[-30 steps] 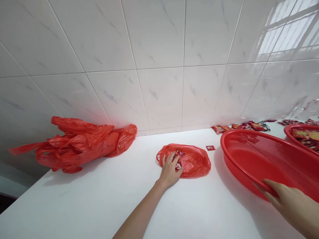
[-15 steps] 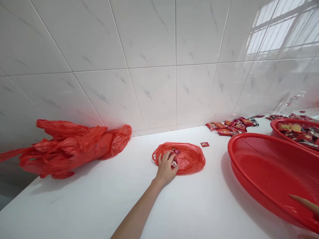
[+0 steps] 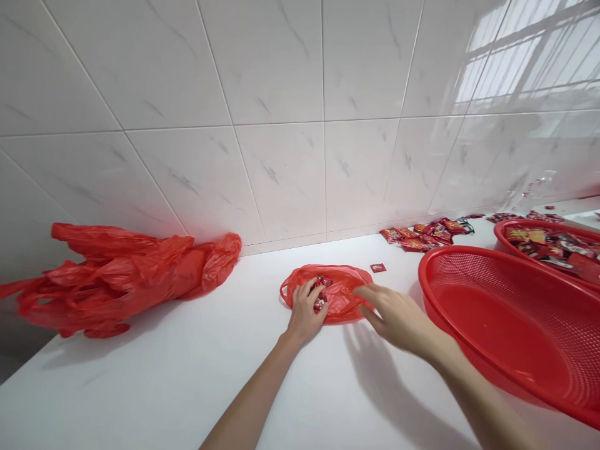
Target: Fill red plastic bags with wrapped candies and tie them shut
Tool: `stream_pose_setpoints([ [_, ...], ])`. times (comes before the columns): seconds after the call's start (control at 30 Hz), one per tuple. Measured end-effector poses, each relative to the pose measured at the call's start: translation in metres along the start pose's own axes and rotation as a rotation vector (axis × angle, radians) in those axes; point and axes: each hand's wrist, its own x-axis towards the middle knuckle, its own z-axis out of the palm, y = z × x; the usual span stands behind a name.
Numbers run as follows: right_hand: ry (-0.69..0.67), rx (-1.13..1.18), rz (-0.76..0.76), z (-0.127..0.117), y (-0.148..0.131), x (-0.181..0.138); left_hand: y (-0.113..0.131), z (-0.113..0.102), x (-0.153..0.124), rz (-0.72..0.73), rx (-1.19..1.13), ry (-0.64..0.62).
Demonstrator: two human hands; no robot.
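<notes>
On the white table lies a red plastic bag [image 3: 344, 290], spread flat with one handle loop at its left. My left hand [image 3: 304, 315] is at the bag's left part, fingers curled around a few small wrapped packets [image 3: 320, 303] there; the fingers partly cover them. My right hand [image 3: 391, 312] hovers over the bag's right edge, thumb and fingers apart, nothing seen between them. A single small red packet [image 3: 377, 267] lies on the table just behind the bag.
An oval red basket [image 3: 450, 337] stands at the right, and a second red basket [image 3: 504, 234] behind it contains many packets. More red packets [image 3: 424, 236] lie by the tiled wall. A heap of red plastic bags [image 3: 140, 269] occupies the left, near the table's edge [image 3: 28, 362].
My right hand has moved left from over the oval basket to the bag's right edge. My left hand stays on the packets. The view has shifted slightly to the right.
</notes>
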Motion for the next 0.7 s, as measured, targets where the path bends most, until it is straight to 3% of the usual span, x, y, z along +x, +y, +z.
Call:
stream_pose_setpoints([
  [0.03, -0.054, -0.006, 0.161, 0.001, -0.007, 0.026, 0.000, 0.000, 0.000, 0.003, -0.010, 0.010],
  [0.1, -0.020, -0.019, 0.312, 0.003, -0.007, 0.077, -0.001, 0.000, 0.000, 0.015, -0.028, 0.029],
  [0.23, -0.037, -0.028, 0.562, 0.002, 0.031, 0.149, 0.000, -0.001, -0.001, 0.034, -0.048, 0.055],
  [0.4, -0.046, -0.053, 0.801, 0.004, 0.085, 0.173, -0.002, 0.000, -0.003, -0.015, -0.067, 0.032],
  [0.57, -0.001, -0.096, 1.021, 0.011, 0.116, 0.190, -0.005, 0.003, 0.000, -0.064, -0.091, -0.003],
  [0.7, 0.038, -0.060, 1.050, 0.011, 0.134, 0.203, -0.004, 0.003, -0.001, -0.087, -0.094, -0.016],
])
